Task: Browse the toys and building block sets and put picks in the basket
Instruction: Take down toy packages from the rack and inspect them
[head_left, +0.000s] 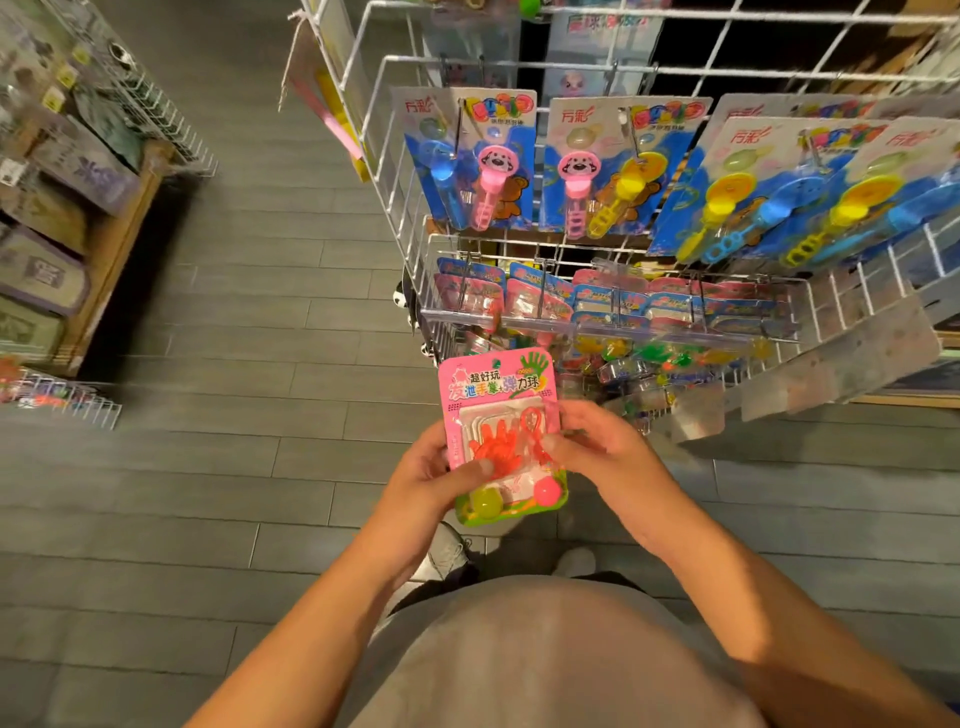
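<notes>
I see both hands, left hand (423, 475) and right hand (597, 441), grasping the pink toy pack (498, 410) (orange sticky hand, two balls inside) before the wire rack (519, 249).

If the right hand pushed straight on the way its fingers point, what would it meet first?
The right hand points leftward across the pink toy card it pinches, so it would probably meet the left hand gripping the card's other edge. Depth is hard to judge.

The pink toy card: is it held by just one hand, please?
No, both the left hand and the right hand grip the pink toy card by its edges.
</notes>
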